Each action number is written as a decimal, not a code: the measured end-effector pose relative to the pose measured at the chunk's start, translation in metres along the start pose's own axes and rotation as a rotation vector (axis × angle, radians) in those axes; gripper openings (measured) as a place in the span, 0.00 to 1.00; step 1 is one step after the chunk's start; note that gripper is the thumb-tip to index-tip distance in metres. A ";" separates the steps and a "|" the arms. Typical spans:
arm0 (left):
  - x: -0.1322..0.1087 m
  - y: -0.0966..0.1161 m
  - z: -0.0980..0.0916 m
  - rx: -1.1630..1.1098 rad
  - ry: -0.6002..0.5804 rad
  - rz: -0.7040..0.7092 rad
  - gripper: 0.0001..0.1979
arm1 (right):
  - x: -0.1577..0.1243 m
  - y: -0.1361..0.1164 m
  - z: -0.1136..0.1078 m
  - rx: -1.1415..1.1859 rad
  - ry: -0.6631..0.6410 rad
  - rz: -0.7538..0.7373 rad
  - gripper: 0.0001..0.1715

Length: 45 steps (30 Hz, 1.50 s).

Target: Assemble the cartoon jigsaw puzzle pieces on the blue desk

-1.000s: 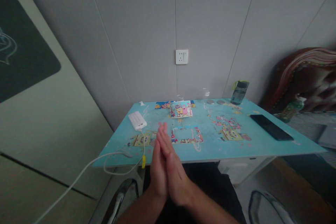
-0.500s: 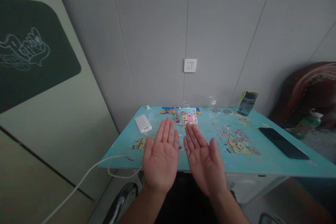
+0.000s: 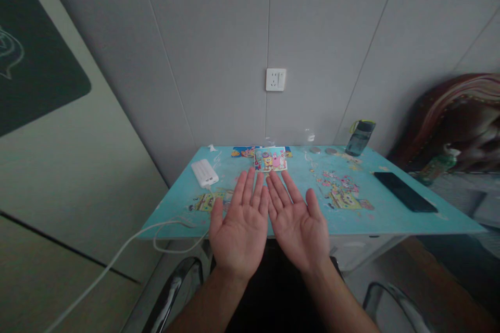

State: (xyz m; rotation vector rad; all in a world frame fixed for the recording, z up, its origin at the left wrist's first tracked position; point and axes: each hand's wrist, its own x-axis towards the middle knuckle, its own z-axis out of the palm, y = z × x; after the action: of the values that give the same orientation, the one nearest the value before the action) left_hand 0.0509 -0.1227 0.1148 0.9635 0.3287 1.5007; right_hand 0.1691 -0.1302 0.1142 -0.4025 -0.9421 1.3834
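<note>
My left hand [image 3: 240,234] is held palm up above the front edge of the blue table [image 3: 273,213], fingers stretched forward and nothing in it. Beside it, my right hand [image 3: 299,229] also lies palm up, open and bare, its little-finger side close to the left hand's. Just beyond the fingertips stands a cartoon picture card [image 3: 271,159]. To the left of my left hand, a white power bank [image 3: 204,173] lies on the table with a white cable [image 3: 128,242] running from the table's left side.
A dark water bottle [image 3: 360,138] stands at the back right. A black flat slab like a phone or tablet [image 3: 405,192] lies on the right. Two small grey discs [image 3: 331,151] sit near the wall. Chair armrests [image 3: 174,291] flank me. A green bottle [image 3: 437,165] stands beyond the table.
My hands have drawn closer together, their little-finger sides now nearly touching. The camera view has tilted slightly downward and to the right. Both hands stay open.
</note>
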 end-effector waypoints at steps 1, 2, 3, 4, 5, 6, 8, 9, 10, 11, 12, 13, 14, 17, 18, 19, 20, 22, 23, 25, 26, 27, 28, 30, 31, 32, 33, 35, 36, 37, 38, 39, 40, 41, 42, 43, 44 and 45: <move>-0.001 0.000 0.000 0.006 -0.003 -0.001 0.33 | 0.000 0.001 -0.001 -0.002 -0.010 -0.005 0.38; -0.001 -0.001 -0.001 0.014 -0.007 -0.002 0.33 | -0.001 0.002 -0.002 0.000 -0.016 -0.007 0.38; -0.001 -0.001 -0.001 0.030 -0.012 -0.002 0.33 | -0.001 0.003 -0.003 0.002 -0.017 -0.006 0.38; -0.002 -0.001 -0.001 0.054 -0.016 -0.001 0.33 | -0.002 0.004 -0.004 0.002 -0.014 0.000 0.38; -0.002 -0.002 -0.001 0.084 -0.016 0.001 0.33 | -0.003 0.005 -0.004 -0.002 -0.006 0.007 0.39; -0.003 -0.003 0.000 0.113 -0.015 0.004 0.33 | -0.003 0.006 -0.004 -0.009 0.004 0.012 0.40; -0.004 -0.007 0.001 0.157 -0.016 0.024 0.32 | -0.004 0.010 -0.003 -0.021 0.024 0.007 0.40; -0.006 -0.010 0.002 0.169 -0.021 0.044 0.32 | -0.004 0.013 -0.002 -0.023 0.029 0.000 0.40; -0.008 -0.014 0.002 0.180 -0.031 0.068 0.30 | -0.005 0.017 -0.001 -0.027 0.032 -0.007 0.40; -0.011 -0.019 0.003 0.194 -0.048 0.092 0.29 | -0.005 0.020 -0.001 -0.036 0.033 -0.012 0.39; -0.014 -0.025 0.003 0.215 -0.067 0.112 0.27 | -0.006 0.024 0.000 -0.056 0.034 -0.015 0.38; -0.018 -0.031 0.002 0.245 -0.082 0.123 0.26 | -0.007 0.028 0.000 -0.092 0.037 -0.019 0.37; -0.023 -0.036 0.001 0.288 -0.100 0.118 0.25 | -0.008 0.031 0.000 -0.147 0.045 -0.026 0.36; -0.035 -0.047 -0.002 0.443 -0.118 0.088 0.25 | -0.015 0.036 -0.002 -0.360 0.085 -0.064 0.32; -0.037 -0.048 -0.002 0.452 -0.129 0.068 0.25 | -0.018 0.037 -0.003 -0.425 0.098 -0.082 0.33; -0.039 -0.048 -0.002 0.448 -0.142 0.043 0.25 | -0.020 0.036 -0.004 -0.479 0.105 -0.103 0.35; -0.039 -0.048 -0.002 0.434 -0.155 0.005 0.27 | -0.022 0.036 -0.005 -0.521 0.107 -0.125 0.37; -0.039 -0.047 -0.001 0.414 -0.173 -0.067 0.29 | -0.025 0.034 -0.006 -0.584 0.101 -0.145 0.40; -0.038 -0.048 -0.001 0.416 -0.180 -0.087 0.30 | -0.025 0.034 -0.006 -0.602 0.099 -0.142 0.40; -0.037 -0.049 0.000 0.441 -0.193 -0.072 0.30 | -0.024 0.034 -0.007 -0.619 0.101 -0.111 0.37; -0.037 -0.051 -0.001 0.466 -0.201 -0.046 0.28 | -0.024 0.035 -0.008 -0.629 0.103 -0.100 0.35; -0.036 -0.052 -0.002 0.491 -0.209 -0.022 0.27 | -0.023 0.034 -0.008 -0.638 0.094 -0.095 0.34; -0.035 -0.052 -0.003 0.519 -0.224 -0.001 0.27 | -0.022 0.033 -0.009 -0.643 0.074 -0.094 0.34; -0.033 -0.050 -0.005 0.583 -0.281 0.017 0.26 | -0.022 0.030 -0.011 -0.650 0.011 -0.077 0.35; -0.030 -0.048 -0.006 0.616 -0.326 0.017 0.25 | -0.022 0.028 -0.013 -0.650 -0.025 -0.056 0.35; -0.028 -0.046 -0.007 0.648 -0.377 0.011 0.26 | -0.022 0.026 -0.015 -0.649 -0.055 -0.028 0.35; -0.025 -0.044 -0.008 0.674 -0.427 0.006 0.26 | -0.022 0.024 -0.017 -0.651 -0.075 0.003 0.35; -0.018 -0.039 -0.009 0.717 -0.516 -0.003 0.24 | -0.022 0.023 -0.022 -0.670 -0.080 0.046 0.30; -0.014 -0.038 -0.009 0.736 -0.548 -0.012 0.23 | -0.021 0.024 -0.025 -0.684 -0.062 0.046 0.25; -0.010 -0.038 -0.008 0.745 -0.567 -0.016 0.21 | -0.020 0.026 -0.027 -0.704 -0.024 0.026 0.20; -0.007 -0.038 -0.008 0.746 -0.580 -0.017 0.19 | -0.019 0.028 -0.029 -0.733 0.017 -0.001 0.16; -0.004 -0.039 -0.007 0.760 -0.585 -0.019 0.17 | -0.017 0.031 -0.030 -0.767 0.055 -0.029 0.14; -0.001 -0.040 -0.006 0.780 -0.588 -0.012 0.15 | -0.016 0.034 -0.031 -0.803 0.088 -0.057 0.14; 0.002 -0.041 -0.006 0.785 -0.596 0.001 0.14 | -0.015 0.036 -0.031 -0.842 0.110 -0.079 0.15; 0.004 -0.043 -0.006 0.768 -0.604 0.024 0.13 | -0.014 0.037 -0.032 -0.881 0.123 -0.097 0.16; 0.005 -0.044 -0.006 0.750 -0.612 0.047 0.13 | -0.013 0.038 -0.032 -0.915 0.131 -0.108 0.17; 0.006 -0.044 -0.007 0.740 -0.621 0.062 0.13 | -0.011 0.038 -0.033 -0.947 0.137 -0.117 0.17; 0.008 -0.043 -0.008 0.741 -0.636 0.064 0.13 | -0.010 0.038 -0.034 -0.986 0.141 -0.128 0.17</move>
State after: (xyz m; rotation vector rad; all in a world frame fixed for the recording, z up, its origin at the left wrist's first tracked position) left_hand 0.0753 -0.1044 0.0823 1.9870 0.3934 1.0424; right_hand 0.1714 -0.1234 0.0631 -1.1323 -1.4622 0.6761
